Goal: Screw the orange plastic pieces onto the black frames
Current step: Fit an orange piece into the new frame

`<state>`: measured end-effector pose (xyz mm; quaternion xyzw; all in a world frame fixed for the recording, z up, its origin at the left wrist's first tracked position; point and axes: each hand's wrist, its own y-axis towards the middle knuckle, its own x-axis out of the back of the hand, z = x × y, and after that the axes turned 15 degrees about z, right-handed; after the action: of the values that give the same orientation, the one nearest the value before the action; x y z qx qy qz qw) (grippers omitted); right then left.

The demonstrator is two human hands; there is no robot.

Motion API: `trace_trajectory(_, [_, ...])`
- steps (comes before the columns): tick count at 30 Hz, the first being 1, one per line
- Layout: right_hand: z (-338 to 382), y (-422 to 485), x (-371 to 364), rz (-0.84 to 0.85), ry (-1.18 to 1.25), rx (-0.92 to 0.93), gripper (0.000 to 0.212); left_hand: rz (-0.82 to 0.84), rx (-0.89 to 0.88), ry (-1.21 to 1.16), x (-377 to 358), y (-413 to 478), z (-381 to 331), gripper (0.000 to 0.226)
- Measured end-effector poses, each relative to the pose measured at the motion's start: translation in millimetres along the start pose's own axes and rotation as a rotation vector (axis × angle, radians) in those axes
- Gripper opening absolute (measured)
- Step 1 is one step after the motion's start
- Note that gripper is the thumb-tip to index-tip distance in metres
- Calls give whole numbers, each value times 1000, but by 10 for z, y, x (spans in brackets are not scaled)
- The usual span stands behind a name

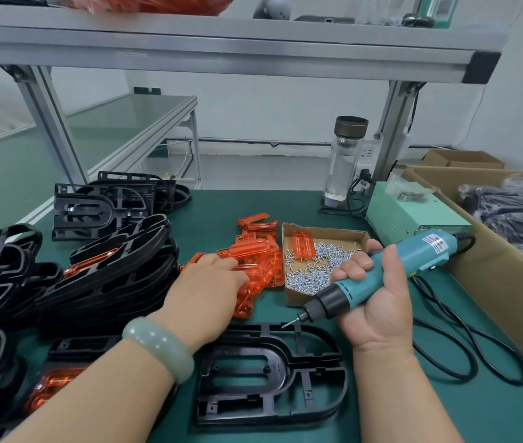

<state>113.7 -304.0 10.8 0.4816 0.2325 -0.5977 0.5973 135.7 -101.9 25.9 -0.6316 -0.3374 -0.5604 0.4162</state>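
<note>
A bare black frame lies flat on the green mat in front of me. Behind it sits a heap of translucent orange plastic pieces. My left hand, with a pale green bangle on the wrist, reaches into that heap and its fingertips touch the orange pieces; whether it grips one I cannot tell. My right hand grips a teal electric screwdriver, whose bit points down-left just above the frame's far edge. One more orange piece lies in the cardboard screw tray.
Stacks of black frames, some with orange pieces fitted, crowd the left. Silver screws fill the tray. A glass bottle and a green power box stand behind. The screwdriver's black cable loops right, beside a cardboard box.
</note>
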Motion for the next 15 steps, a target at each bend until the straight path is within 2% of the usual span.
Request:
trace_trajectory(2, [-10,-5,2,-5,-9,-5,18,89,40,29,14,40,-12,50])
trace_trajectory(4, [-11,-9,9,-7,-14,-5,19,90,80,-27,-2,71,-21,48])
trace_trajectory(6, [-7,-8,10,-3,-12,-5,19,49,117,-67,-1,74,-29,43])
trace_trajectory(9, [-6,0,13,3,-1,-4,19,-99,141,-133,8,44,-18,40])
trace_trajectory(12, [-6,9,15,-1,5,-5,18,-256,96,-465,14,-26,-17,46])
trace_trajectory(15, [-12,9,14,-7,7,-6,18,-295,72,-1039,17,-116,-83,42])
